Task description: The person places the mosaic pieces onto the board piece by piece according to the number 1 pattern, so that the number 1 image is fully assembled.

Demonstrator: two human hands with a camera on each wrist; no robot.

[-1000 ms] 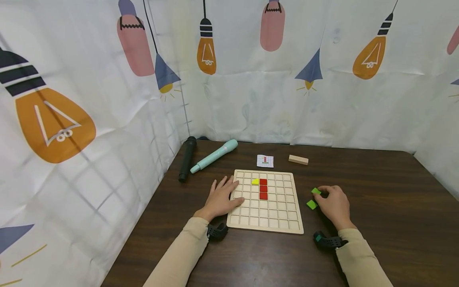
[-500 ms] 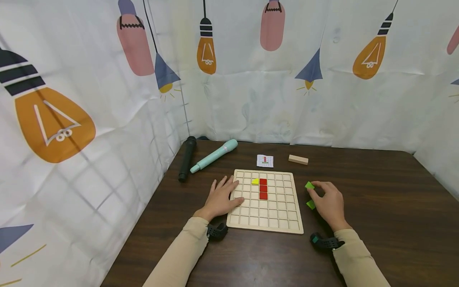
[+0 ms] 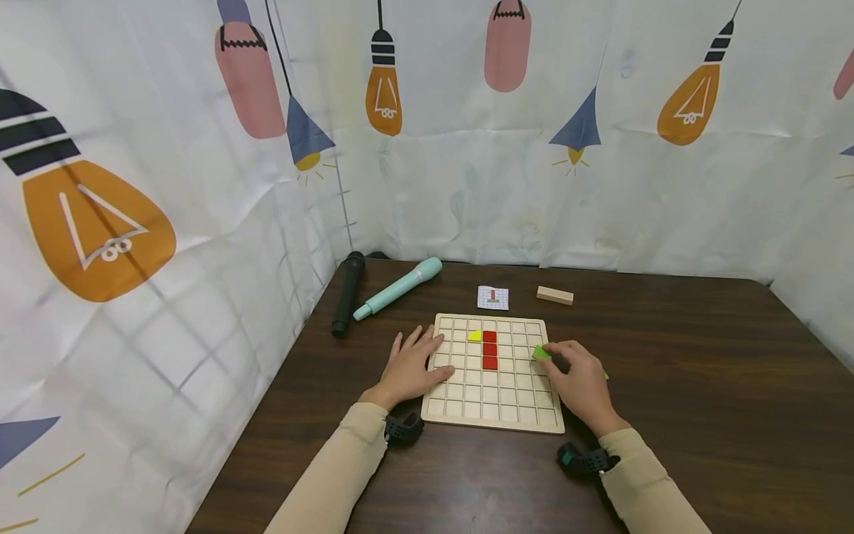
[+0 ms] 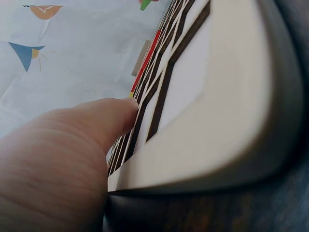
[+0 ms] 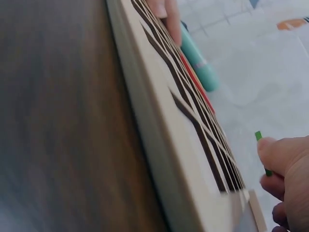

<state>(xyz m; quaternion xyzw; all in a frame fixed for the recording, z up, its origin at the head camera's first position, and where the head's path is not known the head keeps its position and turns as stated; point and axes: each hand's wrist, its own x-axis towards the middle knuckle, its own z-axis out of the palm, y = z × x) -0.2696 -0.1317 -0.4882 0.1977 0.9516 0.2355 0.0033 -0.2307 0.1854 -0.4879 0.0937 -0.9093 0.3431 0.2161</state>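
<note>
A wooden grid board (image 3: 460,408) lies on the dark table, with a column of red square tiles (image 3: 490,348) and a yellow triangular tile (image 3: 475,336) beside the top one. My left hand (image 3: 405,368) rests over the board's left edge, fingers spread and straight. Between thumb and fingertips my right hand (image 3: 583,382) pinches a green tile (image 3: 541,353) over the right edge of the board; in the right wrist view this green tile (image 5: 263,152) is seen edge-on, above the board. Another green tile (image 3: 606,375) is mostly hidden behind the right hand.
Behind the board lie a small printed pattern card (image 3: 493,298) and a light wooden block (image 3: 554,296). A mint-green microphone-shaped stick (image 3: 398,289) and a dark cylindrical one (image 3: 348,295) lie at the back left. A patterned curtain (image 3: 467,185) hangs behind the table.
My right hand has carried the green tile left from the table to over the board's right edge. The other green tile stayed on the table. The left hand has kept its place.
</note>
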